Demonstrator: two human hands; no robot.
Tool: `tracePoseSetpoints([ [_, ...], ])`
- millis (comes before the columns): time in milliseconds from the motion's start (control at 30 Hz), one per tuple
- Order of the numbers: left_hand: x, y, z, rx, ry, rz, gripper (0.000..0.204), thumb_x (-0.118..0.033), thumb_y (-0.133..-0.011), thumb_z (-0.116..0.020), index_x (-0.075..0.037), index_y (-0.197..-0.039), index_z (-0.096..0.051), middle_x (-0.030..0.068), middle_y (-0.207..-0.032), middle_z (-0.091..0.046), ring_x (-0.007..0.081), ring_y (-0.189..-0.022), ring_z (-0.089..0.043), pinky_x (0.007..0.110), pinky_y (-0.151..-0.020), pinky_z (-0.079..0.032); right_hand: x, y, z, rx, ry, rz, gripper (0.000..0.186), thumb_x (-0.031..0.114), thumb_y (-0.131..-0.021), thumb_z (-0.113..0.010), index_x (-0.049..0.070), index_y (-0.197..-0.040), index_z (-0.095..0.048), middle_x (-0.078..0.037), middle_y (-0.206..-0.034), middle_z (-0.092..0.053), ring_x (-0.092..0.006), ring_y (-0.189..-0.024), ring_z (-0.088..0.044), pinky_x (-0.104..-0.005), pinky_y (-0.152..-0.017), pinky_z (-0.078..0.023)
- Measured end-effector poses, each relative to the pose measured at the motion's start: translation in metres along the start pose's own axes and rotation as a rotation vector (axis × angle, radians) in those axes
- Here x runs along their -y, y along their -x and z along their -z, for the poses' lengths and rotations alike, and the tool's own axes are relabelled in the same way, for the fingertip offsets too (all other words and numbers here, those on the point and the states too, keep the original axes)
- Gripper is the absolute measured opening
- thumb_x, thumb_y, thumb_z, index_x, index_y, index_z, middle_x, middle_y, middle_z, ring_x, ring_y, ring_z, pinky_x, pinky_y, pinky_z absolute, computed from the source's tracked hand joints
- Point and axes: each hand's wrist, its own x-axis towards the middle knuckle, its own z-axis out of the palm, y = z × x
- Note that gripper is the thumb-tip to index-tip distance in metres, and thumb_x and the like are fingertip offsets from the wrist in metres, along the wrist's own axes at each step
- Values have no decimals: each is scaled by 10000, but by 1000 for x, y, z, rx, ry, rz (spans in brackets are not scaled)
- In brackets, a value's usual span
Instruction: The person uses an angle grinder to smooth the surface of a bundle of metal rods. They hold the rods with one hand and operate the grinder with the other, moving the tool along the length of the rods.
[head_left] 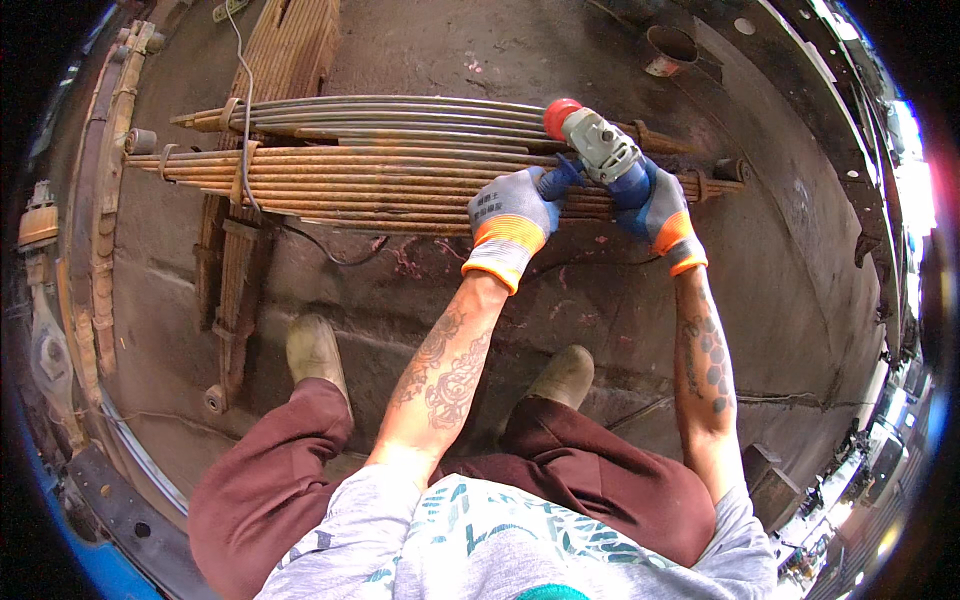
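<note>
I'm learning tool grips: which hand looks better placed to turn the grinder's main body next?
Probably the right hand: it holds the grinder by its blue body, close behind the grey head. The left hand grips the side handle, off to one side, so it likely suits steadying.

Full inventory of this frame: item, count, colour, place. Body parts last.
Angle grinder: 1, grey head, blue body, red attachment; in both hands
Crosswise leaf-spring packs: 2, rust-brown and grey; side by side ahead
Lengthwise leaf stacks: count unclear, rust-brown; upper and lower left
Cord: 1, grey; across the packs, left
Open can: 1, brownish; upper right
Long bar: 1, rusty; far left
Axle-like part: 1, grey and rusty; left edge
Floor: 1, brown-grey; underneath
Footwear: 2, khaki; lower middle
Trousers: 1 pair, maroon; below
Shirt: 1, light grey; bottom
Left hand, right hand: 2, grey-orange-blue gloves; on grinder
</note>
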Motion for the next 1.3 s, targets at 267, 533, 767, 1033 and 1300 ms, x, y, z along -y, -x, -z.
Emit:
tracePoseSetpoints([
  [267,-1,4,-3,64,-19,52,321,-454,-938,-663,-195,-1080,-788,187,-1028,-773,435,-1028,-723,539,-888,-560,11,-1,8,96,-66,-39,565,211,-682,-840,70,-1214,-706,-170,-1033,-793,-288,-988,-785,-393,-875,-588],
  [533,5,10,-2,8,-15,65,339,-447,-961,-638,-155,-1028,-797,198,-986,-766,445,-981,-728,538,-863,-568,19,-4,5,124,19,-4,585,227,-667,-844,89,-1219,-709,-196,-1063,-783,-392,-1031,-759,-437,-889,-588],
  [767,-12,13,3,36,-5,46,424,-506,-986,-594,-143,-1028,-809,223,-989,-761,449,-991,-729,540,-872,-569,21,-1,26,110,90,-13,570,241,-669,-852,103,-1204,-714,-200,-1059,-776,-420,-1031,-741,-457,-881,-586],
  [1033,-10,13,0,55,16,81,448,-555,-952,-651,-145,-1061,-794,210,-1027,-765,463,-1000,-715,536,-860,-558,25,0,31,111,136,2,566,245,-675,-850,113,-1208,-711,-198,-1063,-776,-419,-1040,-738,-467,-890,-586],
  [1300,-1,18,11,55,7,103,455,-551,-964,-632,-138,-1066,-792,218,-1034,-759,465,-1016,-711,535,-860,-556,40,-2,24,120,136,26,545,237,-673,-855,113,-1182,-703,-204,-1066,-771,-428,-1040,-734,-483,-894,-588],
])
